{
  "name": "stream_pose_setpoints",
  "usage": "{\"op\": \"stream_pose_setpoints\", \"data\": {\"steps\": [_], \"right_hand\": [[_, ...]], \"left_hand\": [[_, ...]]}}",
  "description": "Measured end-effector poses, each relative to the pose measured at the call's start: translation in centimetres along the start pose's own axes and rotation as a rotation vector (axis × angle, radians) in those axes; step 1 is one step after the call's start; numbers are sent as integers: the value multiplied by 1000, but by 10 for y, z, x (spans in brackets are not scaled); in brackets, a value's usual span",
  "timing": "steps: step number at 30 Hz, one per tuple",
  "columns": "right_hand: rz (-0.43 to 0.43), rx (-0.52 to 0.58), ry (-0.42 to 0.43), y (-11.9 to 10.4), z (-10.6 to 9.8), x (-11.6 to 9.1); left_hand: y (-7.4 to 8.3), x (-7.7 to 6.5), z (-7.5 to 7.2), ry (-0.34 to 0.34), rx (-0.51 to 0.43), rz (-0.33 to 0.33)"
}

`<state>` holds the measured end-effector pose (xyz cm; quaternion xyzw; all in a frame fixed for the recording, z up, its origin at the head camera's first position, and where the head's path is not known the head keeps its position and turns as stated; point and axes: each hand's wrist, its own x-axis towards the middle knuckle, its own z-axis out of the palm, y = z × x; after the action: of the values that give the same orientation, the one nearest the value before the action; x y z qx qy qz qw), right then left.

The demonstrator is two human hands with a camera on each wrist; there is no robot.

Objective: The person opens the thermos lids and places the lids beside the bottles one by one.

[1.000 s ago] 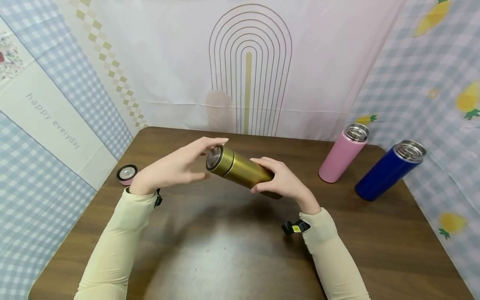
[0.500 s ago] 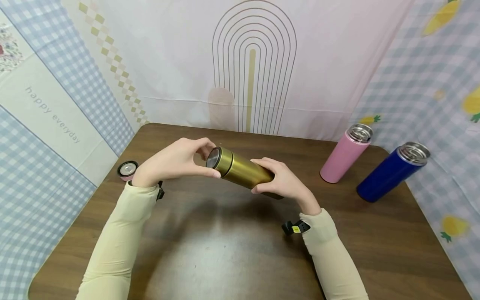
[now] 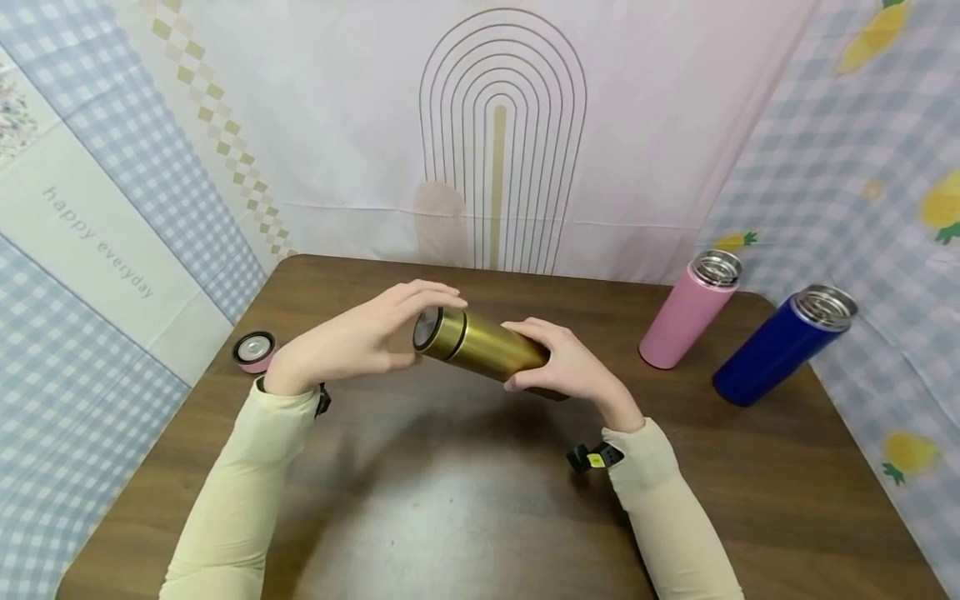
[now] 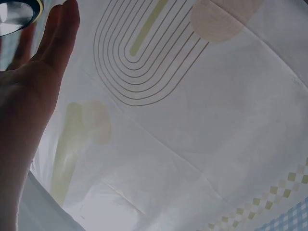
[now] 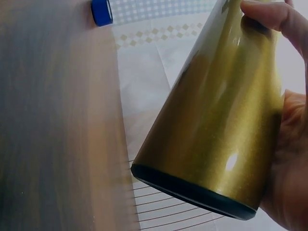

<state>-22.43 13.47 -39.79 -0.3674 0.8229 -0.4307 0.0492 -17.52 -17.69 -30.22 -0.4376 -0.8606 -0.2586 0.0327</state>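
A gold thermos bottle [image 3: 491, 346] is held tilted above the table, its lidded end up and to the left. My right hand [image 3: 570, 360] grips it round the lower body, thumb on the near side. The right wrist view shows the bottle's dark base rim and the thumb [image 5: 264, 14] against its side. At the other end, my left hand [image 3: 348, 343] is around the gold lid [image 3: 444, 333], fingers extended over the top and thumb below, spread apart. In the left wrist view, the lid's shiny top [image 4: 17, 17] appears beside the straight fingers [image 4: 65, 33].
A pink bottle [image 3: 686, 321] and a blue bottle [image 3: 776, 350] stand uncapped at the right of the wooden table [image 3: 465, 508]. A pink lid [image 3: 255, 350] lies by the left edge; a blue lid [image 5: 101, 12] shows in the right wrist view. Patterned cloth hangs behind.
My left hand closed onto the lid half a second ago, and its fingers and thumb have since spread again. The right hand keeps its grip; the bottle has hardly moved.
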Motion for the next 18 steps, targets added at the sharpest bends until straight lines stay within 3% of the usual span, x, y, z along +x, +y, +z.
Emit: {"op": "stream_pose_setpoints", "data": {"steps": [4, 8, 18], "right_hand": [[-3, -8, -4, -1, -1, 0], [-2, -22, 2, -1, -2, -1], [20, -46, -10, -9, -2, -4]], "left_hand": [[0, 1, 0, -1, 44, 65], [-2, 2, 0, -8, 8, 23], [-1, -1, -1, -24, -95, -307]]}}
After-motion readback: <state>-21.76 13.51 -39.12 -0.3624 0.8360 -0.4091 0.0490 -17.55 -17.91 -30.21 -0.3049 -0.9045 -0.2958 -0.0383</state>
